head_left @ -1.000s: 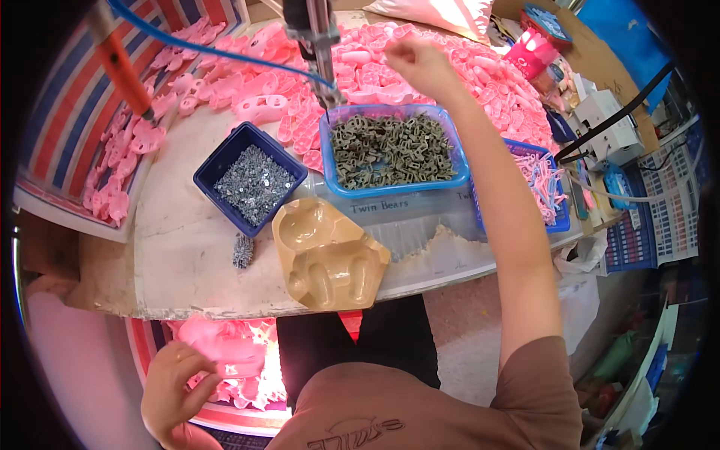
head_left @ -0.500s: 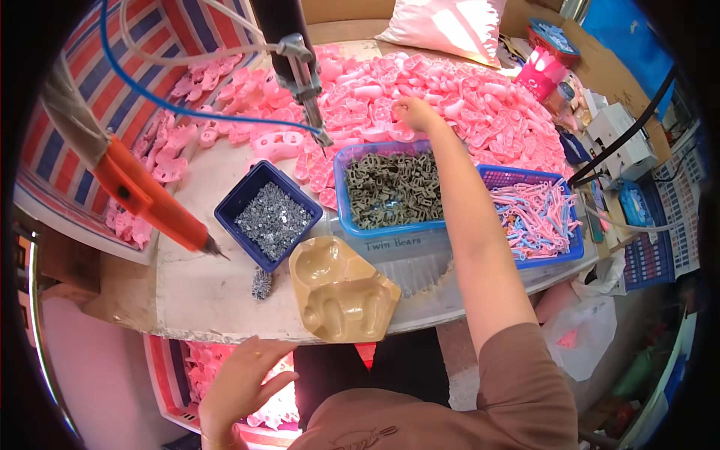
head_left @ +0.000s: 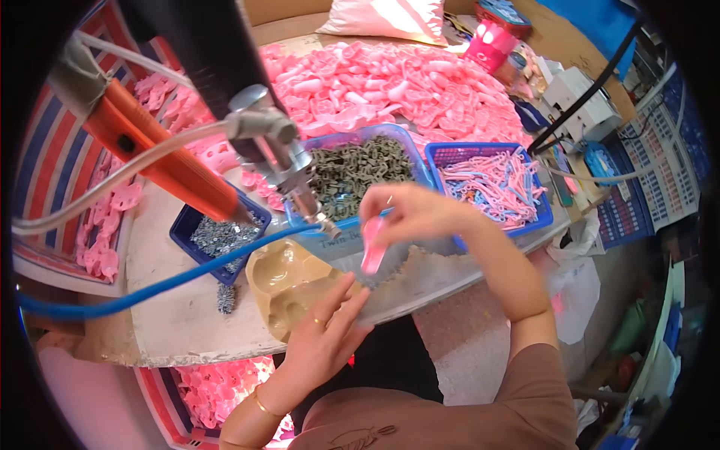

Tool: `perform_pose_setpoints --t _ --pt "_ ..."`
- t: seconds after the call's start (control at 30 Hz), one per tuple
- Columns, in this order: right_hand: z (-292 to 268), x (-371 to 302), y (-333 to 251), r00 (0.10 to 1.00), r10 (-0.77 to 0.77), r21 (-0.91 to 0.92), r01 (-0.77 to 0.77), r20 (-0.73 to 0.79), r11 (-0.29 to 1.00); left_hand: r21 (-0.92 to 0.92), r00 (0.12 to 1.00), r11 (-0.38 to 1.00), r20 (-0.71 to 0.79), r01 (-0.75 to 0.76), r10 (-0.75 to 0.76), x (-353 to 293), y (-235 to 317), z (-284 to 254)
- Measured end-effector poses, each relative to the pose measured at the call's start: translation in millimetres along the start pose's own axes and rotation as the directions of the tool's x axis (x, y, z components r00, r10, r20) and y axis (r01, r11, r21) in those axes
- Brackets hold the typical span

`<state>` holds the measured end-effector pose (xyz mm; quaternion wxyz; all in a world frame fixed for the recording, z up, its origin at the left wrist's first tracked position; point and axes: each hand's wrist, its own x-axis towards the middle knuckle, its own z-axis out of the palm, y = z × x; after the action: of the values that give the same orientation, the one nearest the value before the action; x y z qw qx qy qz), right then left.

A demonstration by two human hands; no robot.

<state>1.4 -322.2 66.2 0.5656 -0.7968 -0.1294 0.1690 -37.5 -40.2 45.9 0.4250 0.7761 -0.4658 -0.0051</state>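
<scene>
My right hand (head_left: 409,214) pinches a small, elongated pink plastic piece (head_left: 372,253) between thumb and fingers, in front of the greenish-brown parts bin. Just left of that piece lies a tan, glossy moulded holder (head_left: 279,268) with hollows in its top, near the table's front edge. My left hand (head_left: 324,337) is open, fingers stretched, over the holder's right side and partly covering it; whether it touches is hard to tell. Behind, a large heap of pink plastic pieces (head_left: 405,86) covers the back of the table.
A clear-blue bin (head_left: 420,169) holds greenish-brown parts; a blue basket (head_left: 544,219) holds pink and blue strips. Small metal screws fill a dark blue box (head_left: 182,238). A hanging black tool with metal fittings (head_left: 279,157), an orange-handled tool (head_left: 161,154) and a blue hose (head_left: 150,298) cross the left side.
My right hand has come back from the pink heap toward me, with a pink piece in it. My left hand has risen to the tan holder. The view has shifted, and the hanging tools look larger.
</scene>
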Motion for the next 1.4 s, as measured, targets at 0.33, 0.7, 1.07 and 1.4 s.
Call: perform_pose_setpoints --t 0.33,0.7,1.07,1.4 --pt "-27.5 -1.8 3.4 1.000 0.019 -0.022 -0.020 -0.011 1.000 0.125 0.982 0.981 -0.096 -0.147 0.160 -1.4 -10.1 5.5" --pt "-189.0 50.2 134.6 0.852 -0.070 -0.849 -0.504 -0.519 0.160 0.141 0.999 0.990 -0.041 0.027 -0.022 -25.4 -3.9 0.9" --pt "-118.6 18.8 20.1 0.828 -0.093 -0.490 -0.233 -0.553 0.840 0.408 0.992 0.909 0.120 -0.082 0.036 -51.2 -28.5 13.7" --pt "114.7 24.1 -12.3 0.979 -0.204 -0.235 0.197 -0.008 0.952 0.361 0.971 0.908 -0.033 -0.211 0.239 -79.3 -18.3 1.2"
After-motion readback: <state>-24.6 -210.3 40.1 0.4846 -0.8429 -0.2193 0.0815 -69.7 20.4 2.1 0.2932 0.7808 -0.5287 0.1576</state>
